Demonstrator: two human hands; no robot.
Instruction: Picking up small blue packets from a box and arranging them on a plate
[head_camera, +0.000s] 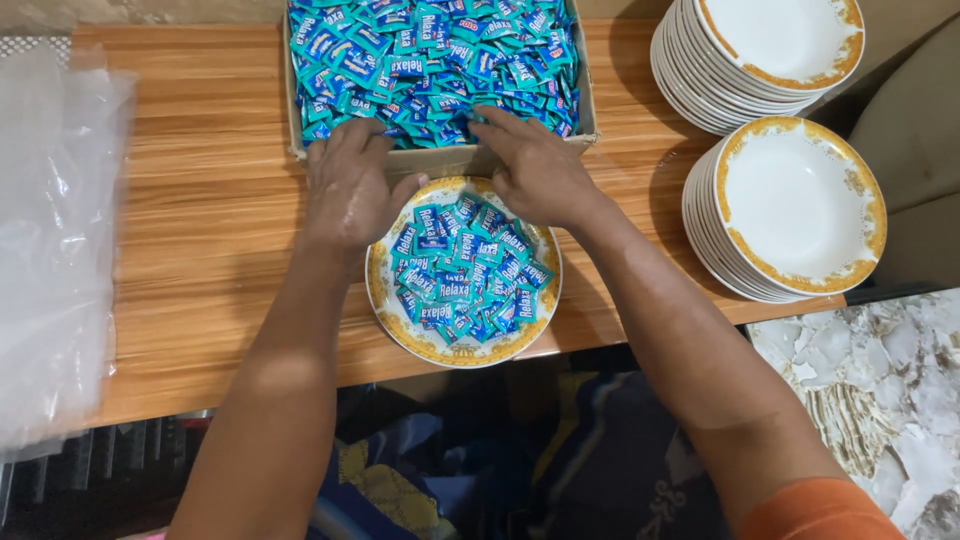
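**A:** Start at the hands. What are they doing?

**B:** The left hand (350, 190) lies palm down, fingers loosely spread and clasping nothing, across the near wall of the box (440, 158) and the far rim of the plate (462, 352). The right hand (535, 170) mirrors it, fingertips among the sweets (430, 60) at the box's near edge. It looks cupped over them; whether any are pinched under the fingers I cannot tell.

**A:** Why that posture?

**B:** I'd judge the box sits directly behind the plate so wrappers can be raked over the low wall onto it. Flat, spread hands suit raking better than pinching.

**A:** And the plate?

**B:** It sits at the near edge of the desk (200, 230), about midway along, touching the box. A heap of teal-and-blue sachets (465, 270) covers its well; only the gold-patterned rim shows.

**A:** Farther out?

**B:** Two plate stacks (790, 200) stand at the right end, one behind the other, probably kept there within reach. A clear plastic sheet (55, 230) drapes over the left end.

**A:** The surface and room?

**B:** Orange wood-grain top. Beyond its right near corner, a marbled surface (870, 380). Below the near edge, dark patterned cloth (480, 460), hard to make out further.
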